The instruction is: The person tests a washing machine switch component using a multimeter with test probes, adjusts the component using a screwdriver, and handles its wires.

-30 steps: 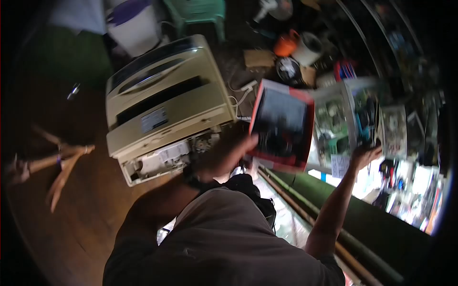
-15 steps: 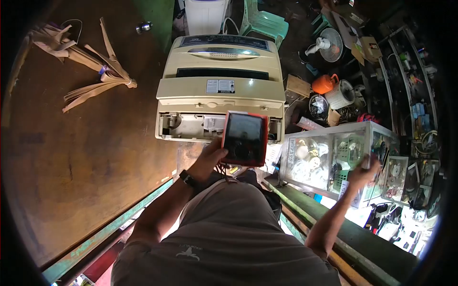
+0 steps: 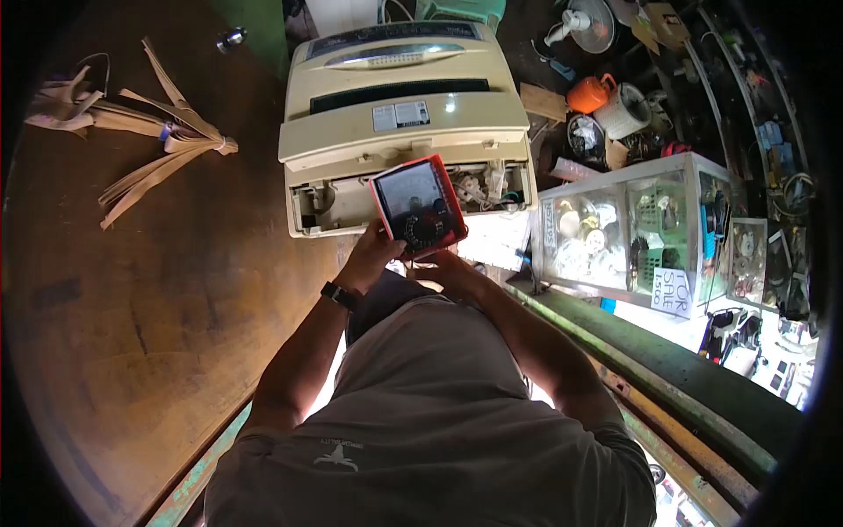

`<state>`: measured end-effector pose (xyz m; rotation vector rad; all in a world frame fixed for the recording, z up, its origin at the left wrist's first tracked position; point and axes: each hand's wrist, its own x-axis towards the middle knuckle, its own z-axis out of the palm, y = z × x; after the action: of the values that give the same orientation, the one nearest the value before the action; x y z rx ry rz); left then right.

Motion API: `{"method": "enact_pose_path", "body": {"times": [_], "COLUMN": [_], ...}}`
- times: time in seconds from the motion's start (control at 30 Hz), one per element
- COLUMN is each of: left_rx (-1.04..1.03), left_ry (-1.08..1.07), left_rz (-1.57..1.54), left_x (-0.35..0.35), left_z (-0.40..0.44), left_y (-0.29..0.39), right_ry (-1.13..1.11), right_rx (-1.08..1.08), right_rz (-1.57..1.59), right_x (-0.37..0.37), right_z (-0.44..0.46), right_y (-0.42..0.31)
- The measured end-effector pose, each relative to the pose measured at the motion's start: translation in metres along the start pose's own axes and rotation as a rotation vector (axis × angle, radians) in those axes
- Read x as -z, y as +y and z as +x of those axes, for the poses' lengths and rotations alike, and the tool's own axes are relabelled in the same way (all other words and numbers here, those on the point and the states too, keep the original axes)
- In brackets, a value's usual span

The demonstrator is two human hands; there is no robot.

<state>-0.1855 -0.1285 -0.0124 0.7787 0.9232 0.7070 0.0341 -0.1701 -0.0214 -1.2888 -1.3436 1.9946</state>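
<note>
My left hand (image 3: 376, 256), with a dark watch on its wrist, holds a red-framed multimeter (image 3: 420, 208) by its lower left edge. The meter has a pale dial window and a dark face with a knob. Just under the meter's lower right corner is my right hand (image 3: 452, 274), its fingers bent; whether they hold the thin leads there is too small to tell. Beyond the meter stands a beige washing machine (image 3: 395, 145) with its front panel area open, showing wiring and parts inside.
A glass display case (image 3: 628, 230) with a "FOR SALE" sign (image 3: 673, 292) stands at the right. Bundled tan straps (image 3: 180, 136) hang on a brown surface (image 3: 176, 325) at the left. An orange tank (image 3: 590, 93), a fan (image 3: 590, 22) and a wooden rail (image 3: 659, 413) are also in view.
My right hand has come from the display case to beneath the meter. The meter has tilted and moved slightly left and up in my left hand. The view has shifted.
</note>
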Motion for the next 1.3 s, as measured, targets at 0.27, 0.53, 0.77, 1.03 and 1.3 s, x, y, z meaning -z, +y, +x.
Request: {"method": "enact_pose_path", "body": {"times": [0.27, 0.53, 0.77, 1.03, 1.3], "left_rx": [0.013, 0.000, -0.128, -0.200, -0.197], "left_ry": [0.079, 0.202, 0.219, 0.292, 0.156], "left_rz": [0.035, -0.052, 0.081, 0.326, 0.277], "left_x": [0.021, 0.022, 0.018, 0.042, 0.065], "left_z": [0.004, -0.019, -0.035, -0.007, 0.026], "left_y": [0.012, -0.022, -0.021, 0.033, 0.035], "right_ry": [0.293, 0.536, 0.046, -0.218, -0.079], "right_rx": [0.021, -0.013, 0.396, 0.176, 0.214], "right_rz": [-0.333, -0.544, -0.345, 0.067, -0.216], "right_x": [0.004, 0.001, -0.014, -0.007, -0.031], "right_z": [0.015, 0.029, 0.053, 0.068, 0.095], "right_y": [0.029, 0.047, 0.048, 0.066, 0.064]}}
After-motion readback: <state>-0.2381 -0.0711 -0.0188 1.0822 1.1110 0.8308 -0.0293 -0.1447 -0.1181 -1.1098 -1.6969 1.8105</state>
